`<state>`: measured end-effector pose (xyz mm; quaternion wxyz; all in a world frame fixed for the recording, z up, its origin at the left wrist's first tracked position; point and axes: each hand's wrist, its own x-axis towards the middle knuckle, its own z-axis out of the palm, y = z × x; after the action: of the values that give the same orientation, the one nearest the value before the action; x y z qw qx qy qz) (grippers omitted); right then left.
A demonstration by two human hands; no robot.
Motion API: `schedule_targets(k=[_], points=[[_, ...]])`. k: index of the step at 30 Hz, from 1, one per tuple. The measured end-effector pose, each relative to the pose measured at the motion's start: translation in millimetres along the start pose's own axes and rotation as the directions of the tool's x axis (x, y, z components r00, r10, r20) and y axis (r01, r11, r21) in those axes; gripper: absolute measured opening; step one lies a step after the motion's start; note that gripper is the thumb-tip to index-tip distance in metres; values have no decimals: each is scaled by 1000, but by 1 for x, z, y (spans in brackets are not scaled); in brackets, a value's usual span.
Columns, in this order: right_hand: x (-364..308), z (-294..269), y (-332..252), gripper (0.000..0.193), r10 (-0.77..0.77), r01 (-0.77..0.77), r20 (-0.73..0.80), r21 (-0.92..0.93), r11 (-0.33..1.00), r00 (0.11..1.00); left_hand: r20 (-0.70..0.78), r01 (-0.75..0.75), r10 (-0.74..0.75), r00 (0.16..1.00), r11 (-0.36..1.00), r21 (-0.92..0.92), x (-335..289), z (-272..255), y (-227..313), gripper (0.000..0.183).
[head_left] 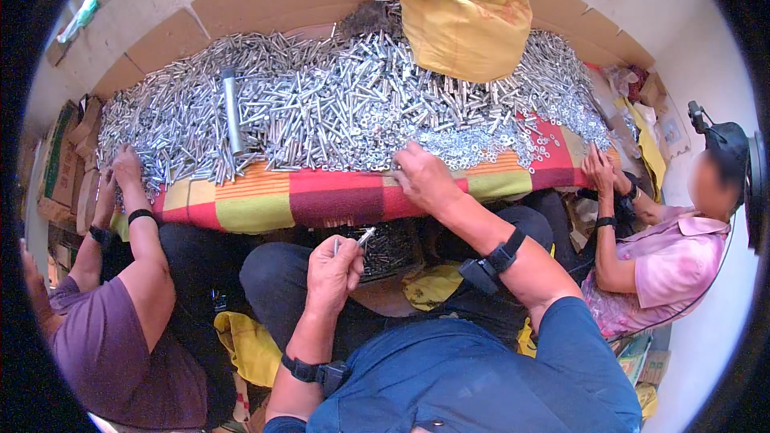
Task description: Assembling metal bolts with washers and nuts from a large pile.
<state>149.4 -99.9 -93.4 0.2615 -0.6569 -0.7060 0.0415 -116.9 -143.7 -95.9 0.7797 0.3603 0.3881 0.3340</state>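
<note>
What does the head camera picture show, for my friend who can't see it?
The person's left hand holds a small metal bolt while the right hand reaches into a huge heap of silver bolts on a checked cloth. Two other people sit alongside, hands in the heap.

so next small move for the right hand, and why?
Probably pinch one washer from the loose spread beside the right hand and carry it to the left hand. The left hand holds a small metal bolt upright over the lap, while the right rests at the pile's edge, fingers down.
</note>
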Motion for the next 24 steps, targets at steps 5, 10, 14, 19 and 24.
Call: schedule_targets(k=[5, 10, 14, 19, 24], points=[[-9, -4, 13, 17, -16, 16, -10, 34, 999, 1000, 14, -6, 6, 1000, 1000, 10, 1, -1, -2, 30], [-13, -8, 11, 18, -31, 39, -85, 98, 994, 996, 10, -6, 6, 1000, 1000, 13, 1, -1, -3, 30], [-20, -12, 23, 19, 95, -95, 4, 61, 994, 995, 6, 0, -1, 1000, 1000, 21, 2, 0, -3, 29], [-18, -15, 29, 17, 16, -17, 27, 52, 998, 1000, 4, -2, 2, 1000, 1000, 25, 3, 1, -4, 29], [-21, -18, 30, 10, 28, -26, 68, -18, 999, 997, 5, -4, 4, 1000, 1000, 21, 4, 0, -5, 28]])
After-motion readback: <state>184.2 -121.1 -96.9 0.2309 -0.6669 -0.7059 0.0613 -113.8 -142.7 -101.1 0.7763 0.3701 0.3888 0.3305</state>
